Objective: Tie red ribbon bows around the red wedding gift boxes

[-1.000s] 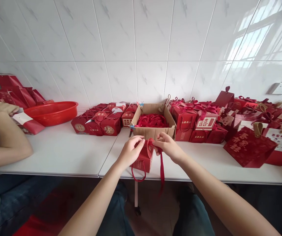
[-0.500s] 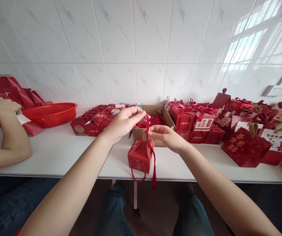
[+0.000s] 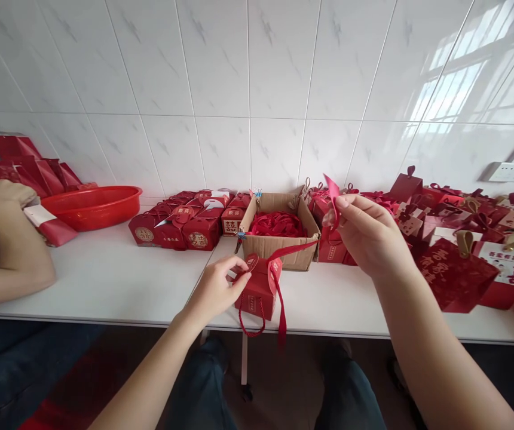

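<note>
A small red gift box stands near the front edge of the white table, its rope handle hanging over the edge. A red ribbon runs from the box top up to the right, and its other end dangles down the box's right side. My right hand, raised to the right of the box, pinches the ribbon near its upper end. At the box's upper left is my left hand, thumb and fingertips closed at the lid's edge; whether they grip the lid is hard to see.
Behind the box is a cardboard carton of red ribbons. Red boxes stand left of it, with a red basin farther left. Red bags crowd the right. Another person's arm rests at the left, another's at the far right.
My right hand has moved up and right, drawing the ribbon out sideways. My left hand has let go of the ribbon and come down to the lid's left side.
</note>
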The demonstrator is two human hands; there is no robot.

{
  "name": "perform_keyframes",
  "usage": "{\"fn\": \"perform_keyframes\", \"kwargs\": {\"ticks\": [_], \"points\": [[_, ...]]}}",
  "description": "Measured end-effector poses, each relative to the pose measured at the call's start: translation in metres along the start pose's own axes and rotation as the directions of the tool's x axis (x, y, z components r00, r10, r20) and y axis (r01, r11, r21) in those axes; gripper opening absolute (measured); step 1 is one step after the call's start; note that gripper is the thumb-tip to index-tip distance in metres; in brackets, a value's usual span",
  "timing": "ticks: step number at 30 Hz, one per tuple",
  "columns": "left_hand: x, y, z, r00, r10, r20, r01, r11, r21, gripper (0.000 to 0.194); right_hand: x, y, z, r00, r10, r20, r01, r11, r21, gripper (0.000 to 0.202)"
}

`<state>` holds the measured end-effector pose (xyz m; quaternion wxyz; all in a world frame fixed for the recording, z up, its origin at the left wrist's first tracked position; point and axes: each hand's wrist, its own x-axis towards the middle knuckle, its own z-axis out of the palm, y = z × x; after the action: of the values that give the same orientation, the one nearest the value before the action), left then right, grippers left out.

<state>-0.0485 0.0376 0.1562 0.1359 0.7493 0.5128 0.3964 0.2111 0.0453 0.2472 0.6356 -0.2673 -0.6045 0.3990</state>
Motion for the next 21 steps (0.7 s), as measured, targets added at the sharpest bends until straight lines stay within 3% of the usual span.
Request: {"fn": "perform_keyframes", "kwargs": {"ticks": [3,6,11,16,21], "points": [[-0.001,-0.001,0.002,0.994,-0.056,-0.091,0.051,0.997,-0.052,0.013,-0.002,0.004,0.009,0.999,0.042,0.026,-0.042,0.999,0.020,0.019],[-0.001,-0.006,0.003,0.976,-0.137,-0.169,0.110,0.981,-0.161,0.017,-0.002,0.022,0.023,0.980,0.164,0.113,-0.164,0.986,-0.012,0.020],[-0.001,-0.016,0.006,0.933,-0.287,-0.216,0.183,0.897,-0.401,0.028,-0.002,0.067,0.051,0.917,0.347,0.196,-0.299,0.925,-0.235,0.018],[-0.002,-0.020,0.012,0.922,-0.328,-0.204,0.198,0.854,-0.481,0.031,-0.002,0.098,0.071,0.897,0.402,0.186,-0.286,0.846,-0.450,0.012],[-0.004,-0.018,0.015,0.917,-0.339,-0.212,0.206,0.855,-0.476,0.032,-0.004,0.109,0.076,0.900,0.404,0.164,-0.275,0.818,-0.506,0.017]]}}
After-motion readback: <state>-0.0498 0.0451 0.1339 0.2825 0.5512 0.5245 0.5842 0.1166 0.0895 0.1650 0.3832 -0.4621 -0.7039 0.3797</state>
